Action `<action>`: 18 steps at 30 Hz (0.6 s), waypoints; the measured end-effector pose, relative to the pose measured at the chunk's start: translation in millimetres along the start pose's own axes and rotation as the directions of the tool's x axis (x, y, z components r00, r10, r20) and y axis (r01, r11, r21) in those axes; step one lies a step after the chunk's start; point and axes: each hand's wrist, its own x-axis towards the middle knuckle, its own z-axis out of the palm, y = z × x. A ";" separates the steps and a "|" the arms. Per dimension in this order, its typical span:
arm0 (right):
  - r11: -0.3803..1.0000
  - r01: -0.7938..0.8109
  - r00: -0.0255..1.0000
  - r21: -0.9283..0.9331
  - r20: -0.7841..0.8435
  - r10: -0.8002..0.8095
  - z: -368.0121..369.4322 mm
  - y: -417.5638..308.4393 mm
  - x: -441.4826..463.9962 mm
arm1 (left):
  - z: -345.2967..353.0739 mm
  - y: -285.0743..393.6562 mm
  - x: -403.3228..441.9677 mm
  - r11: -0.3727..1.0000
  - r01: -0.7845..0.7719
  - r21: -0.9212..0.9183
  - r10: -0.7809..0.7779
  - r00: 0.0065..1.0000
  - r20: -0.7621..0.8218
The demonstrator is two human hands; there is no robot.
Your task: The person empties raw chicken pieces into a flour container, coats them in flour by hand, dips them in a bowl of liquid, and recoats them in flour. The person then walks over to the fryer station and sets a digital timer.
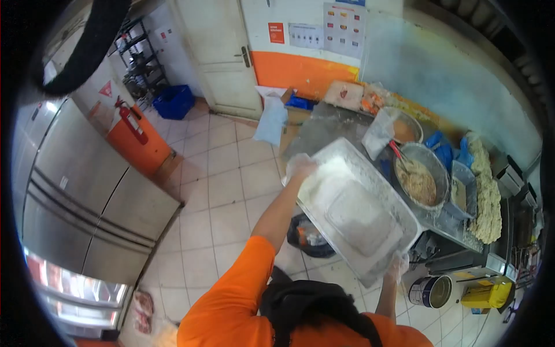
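Note:
A large, pale rectangular tub [407,202] with white flour-like powder [358,211] across its bottom lies tilted in front of me, partly over the counter edge. My left hand [302,166], in a clear plastic glove, is closed on the tub's far left corner. At the near right end, my right hand [397,266], also gloved, grips the rim; its fingers are partly hidden. Just beyond the tub stands a big bowl [442,173] of wet, tan batter-like mix [417,184], with a red-handled whisk [399,153] in it.
Along the wall, the metal counter [324,130] bears a second bowl [413,118], a small container [462,188] and a pile of pale, crumbly pieces [484,191]. A bin [312,246] and a metal tin [430,291] stand on the floor. Steel fridges [87,179] line the left.

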 end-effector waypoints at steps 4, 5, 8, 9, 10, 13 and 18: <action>0.895 -0.213 0.957 -0.392 -0.268 0.110 39.1 -7.3 -34.9 | -60.6 29.5 -13.3 0.983 -0.186 -0.009 0.186 0.979 0.086; 0.939 -0.233 0.946 -0.253 -0.284 0.158 63.4 -23.7 -54.8 | -73.4 28.3 3.4 0.972 -0.233 -0.007 0.232 0.967 0.108; 0.967 -0.224 0.918 0.118 -0.307 0.250 128.6 -37.0 -94.8 | -95.5 3.0 52.9 0.712 -0.689 0.135 0.673 0.724 0.152; 0.960 -0.201 0.918 0.195 -0.305 0.254 138.5 -14.7 -93.0 | -93.5 2.5 66.7 0.810 -0.583 0.063 0.565 0.804 0.185; 0.945 -0.183 0.913 0.270 -0.310 0.265 144.6 6.1 -99.1 | -111.2 14.4 71.6 0.888 -0.460 0.003 0.446 0.862 0.242; 0.917 -0.398 0.827 -0.034 -0.445 0.342 171.9 39.0 -90.5 | -81.3 4.3 135.5 0.854 -0.513 -0.082 0.516 0.817 0.257; 0.900 -0.026 0.781 0.435 -0.553 0.290 292.8 5.8 -66.0 | -140.6 11.1 243.5 0.811 -0.542 -0.221 0.551 0.834 -0.021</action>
